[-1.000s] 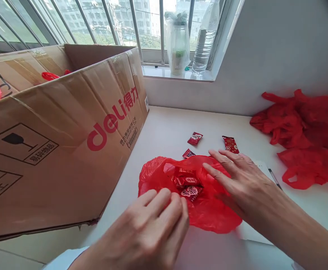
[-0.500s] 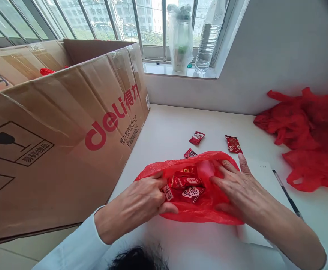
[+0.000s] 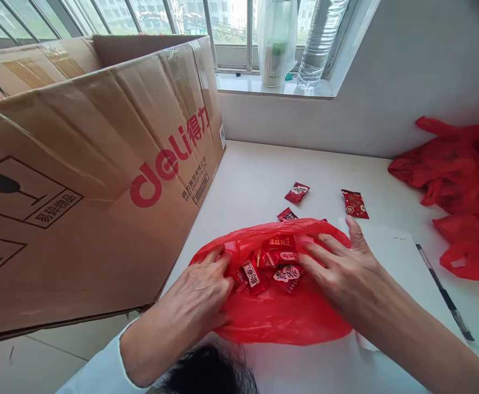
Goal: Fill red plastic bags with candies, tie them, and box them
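A thin red plastic bag [image 3: 288, 323] lies on the table with its mouth spread wide. Inside it are several red-wrapped candies [image 3: 287, 276], some with white labels. At the bag's left end, my left hand [image 3: 202, 290] reaches into the mouth with fingers apart, beside a candy with a white label [image 3: 252, 273]. From the right, my right hand [image 3: 341, 268] has its fingers spread in the bag against the candies, with its thumb sticking up near the rim. Some fingertips of both hands are hidden by the bag. Neither hand visibly grips a candy.
Loose candies [image 3: 297, 192] and a red packet [image 3: 355, 204] lie beyond the bag. A large cardboard box [image 3: 99, 180] stands at the left. On the right are white paper [image 3: 391, 262], a pen [image 3: 444, 293] and piled red bags [image 3: 456, 169]. Bottles stand on the windowsill [image 3: 239, 82].
My left hand has shifted left and down, uncovering more of the white-labelled candy. The bag's near side now hangs lower and its mouth is wider. The camera view has tilted slightly down.
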Available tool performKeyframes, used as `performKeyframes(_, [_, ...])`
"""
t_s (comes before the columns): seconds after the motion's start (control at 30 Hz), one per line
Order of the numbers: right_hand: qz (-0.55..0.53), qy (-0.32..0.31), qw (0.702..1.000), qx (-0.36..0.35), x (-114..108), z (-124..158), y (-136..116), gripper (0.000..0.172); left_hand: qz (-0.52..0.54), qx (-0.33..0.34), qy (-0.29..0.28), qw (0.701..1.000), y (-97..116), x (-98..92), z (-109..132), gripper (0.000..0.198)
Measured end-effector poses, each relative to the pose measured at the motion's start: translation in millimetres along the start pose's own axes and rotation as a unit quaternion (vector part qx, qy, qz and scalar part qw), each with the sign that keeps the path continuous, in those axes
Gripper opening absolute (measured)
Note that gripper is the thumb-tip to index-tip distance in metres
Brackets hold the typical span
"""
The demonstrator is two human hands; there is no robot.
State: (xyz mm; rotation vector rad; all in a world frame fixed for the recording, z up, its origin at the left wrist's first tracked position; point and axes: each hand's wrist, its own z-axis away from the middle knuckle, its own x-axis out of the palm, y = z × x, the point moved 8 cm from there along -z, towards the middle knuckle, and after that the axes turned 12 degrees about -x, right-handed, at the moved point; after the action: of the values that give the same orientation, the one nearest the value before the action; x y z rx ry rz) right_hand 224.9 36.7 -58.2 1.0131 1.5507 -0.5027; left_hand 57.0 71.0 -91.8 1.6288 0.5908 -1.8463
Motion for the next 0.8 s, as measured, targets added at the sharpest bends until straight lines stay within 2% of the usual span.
performKeyframes(0.07, [-0.005,0.012,1.0,-0.008,0.0,-7.2,-7.0,0.033,-0.021,0.026,0.071,0.997,-1.1,-4.4,9.2,0.043])
performKeyframes(0.1, [-0.013,0.006,1.0,-0.006,3.6,-9.1,-9.0,0.033,-0.035,0.03,0.102,0.994,-2.4,-7.3,12.9,0.05])
performKeyframes(0.17, [-0.031,-0.025,0.999,0.009,14.7,-9.3,-8.9,0.033,-0.064,0.033,0.144,0.987,-3.8,-12.8,17.0,0.047])
performKeyframes(0.27, [-0.07,-0.081,0.993,0.039,30.2,-4.0,-2.6,0.029,-0.117,0.03,0.149,0.982,-2.0,-13.5,14.3,0.042])
performKeyframes(0.33, [-0.092,-0.108,0.989,0.05,36.2,-0.2,1.6,0.029,-0.141,0.001,0.154,0.978,-2.0,-13.1,10.2,0.042])
performKeyframes(0.5, [-0.102,-0.119,0.986,0.065,43.9,-1.0,10.2,0.031,-0.195,-0.016,0.217,0.956,18.0,-22.6,2.3,0.04])
performKeyframes(0.57, [-0.108,-0.113,0.985,0.076,46.9,-4.5,13.8,0.022,-0.218,-0.03,0.206,0.954,27.1,-30.3,-8.5,0.039])
performKeyframes(0.6, [-0.112,-0.112,0.984,0.08,48.5,-6.1,15.0,0.018,-0.219,-0.041,0.177,0.959,29.7,-32.7,-17.0,0.037])
performKeyframes(0.7, [-0.113,-0.113,0.984,0.084,51.0,-8.9,17.1,0.023,-0.168,-0.044,0.049,0.984,36.7,-30.7,-44.8,0.028])
performKeyframes(0.8, [-0.087,-0.097,0.987,0.091,45.0,-7.5,21.0,0.028,-0.092,-0.028,0.017,0.995,40.9,-28.3,-64.1,0.026])
